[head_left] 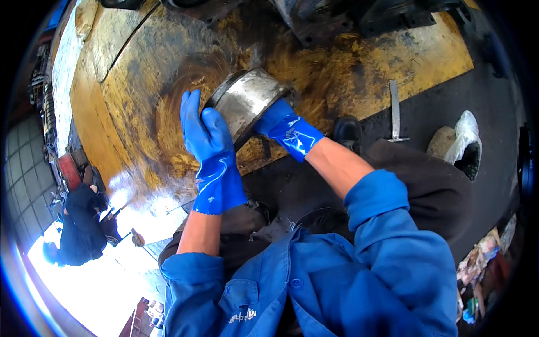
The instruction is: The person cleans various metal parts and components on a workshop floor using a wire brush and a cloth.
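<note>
A wide, worn metal ring (250, 95) with a shiny outer wall and dark rims stands tilted over the stained yellow board. My right hand (278, 118), in a blue rubber glove, grips its near right rim; the fingers are out of sight behind the ring. At the ring's left rim is my left hand (206, 129), gloved alike. Its fingers stretch out, and the thumb side lies close against the ring; whether it bears any weight I cannot tell.
The yellow board (135, 106) carries dark greasy metal castings (314, 22) along its far side. A flat metal bar with a crosspiece (395, 109) lies at right, near a white plastic bag (467, 135). Another person (81, 227) crouches at left beside a bright glare (120, 196).
</note>
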The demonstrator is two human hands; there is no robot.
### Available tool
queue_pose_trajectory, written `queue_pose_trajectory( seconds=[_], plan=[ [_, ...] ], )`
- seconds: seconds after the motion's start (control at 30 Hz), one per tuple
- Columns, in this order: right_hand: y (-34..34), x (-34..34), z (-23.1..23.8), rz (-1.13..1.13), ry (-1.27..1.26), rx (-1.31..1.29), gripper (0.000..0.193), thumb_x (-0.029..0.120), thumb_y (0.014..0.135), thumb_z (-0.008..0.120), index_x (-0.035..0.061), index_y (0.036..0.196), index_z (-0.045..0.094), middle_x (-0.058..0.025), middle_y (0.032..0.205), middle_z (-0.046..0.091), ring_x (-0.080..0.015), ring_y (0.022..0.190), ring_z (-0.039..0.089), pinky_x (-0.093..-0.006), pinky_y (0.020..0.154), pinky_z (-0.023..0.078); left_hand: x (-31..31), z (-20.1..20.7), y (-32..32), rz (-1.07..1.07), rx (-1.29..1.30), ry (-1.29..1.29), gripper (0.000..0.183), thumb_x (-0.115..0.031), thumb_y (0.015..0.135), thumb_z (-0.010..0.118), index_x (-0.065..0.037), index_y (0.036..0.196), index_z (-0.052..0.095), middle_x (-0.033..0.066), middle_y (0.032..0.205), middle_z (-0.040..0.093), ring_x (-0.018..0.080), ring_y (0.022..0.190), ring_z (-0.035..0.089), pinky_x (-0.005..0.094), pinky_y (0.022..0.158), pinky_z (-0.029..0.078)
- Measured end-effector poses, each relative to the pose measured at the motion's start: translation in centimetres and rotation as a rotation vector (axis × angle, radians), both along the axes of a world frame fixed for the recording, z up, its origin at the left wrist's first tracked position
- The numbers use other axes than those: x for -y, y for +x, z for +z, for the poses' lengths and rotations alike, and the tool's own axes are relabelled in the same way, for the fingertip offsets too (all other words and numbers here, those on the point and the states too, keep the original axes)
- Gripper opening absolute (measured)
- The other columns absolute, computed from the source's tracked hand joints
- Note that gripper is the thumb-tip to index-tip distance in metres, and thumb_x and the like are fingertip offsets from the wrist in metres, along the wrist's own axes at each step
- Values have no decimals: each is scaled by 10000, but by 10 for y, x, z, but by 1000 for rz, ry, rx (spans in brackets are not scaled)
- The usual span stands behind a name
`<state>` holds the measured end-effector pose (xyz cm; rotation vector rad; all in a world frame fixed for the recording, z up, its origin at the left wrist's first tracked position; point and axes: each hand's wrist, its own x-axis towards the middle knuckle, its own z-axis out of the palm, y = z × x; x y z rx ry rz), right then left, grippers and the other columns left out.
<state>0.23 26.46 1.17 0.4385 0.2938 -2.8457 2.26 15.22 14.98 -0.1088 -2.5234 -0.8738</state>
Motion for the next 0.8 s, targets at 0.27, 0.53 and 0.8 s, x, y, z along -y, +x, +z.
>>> queue_pose_trajectory(
  seconds=[0.27, 0.53, 0.8],
  plan=[
    [26, 40, 48, 101, 46, 305, 419, 300, 1080, 466, 40, 1383, 596, -116, 1325, 671, -263, 1219, 638, -410, 1053, 514, 2, 6, -1, 30, 15, 23, 386, -165, 995, 542, 6, 1328, 638, 266, 1393, 611, 389, 1320, 582, 448, 1131, 427],
    [124, -67, 44, 417, 15, -15, 445, 262, 1034, 503, -5, 1377, 596, -164, 1329, 666, -289, 1181, 664, -436, 1053, 532, 9, -6, -5, 75, 150, -29, 408, -239, 978, 556, -30, 1315, 649, 248, 1340, 648, 415, 1274, 602, 462, 1104, 456],
    [98, -148, 160, 101, 215, -363, 500, 167, 914, 627, 14, 1389, 583, -146, 1365, 645, -287, 1241, 635, -463, 1050, 540, -2, 69, 3, -57, 291, 699, 716, -435, 963, 716, 15, 1479, 506, 205, 1447, 584, 307, 1311, 577, 386, 1113, 435]
  ],
)
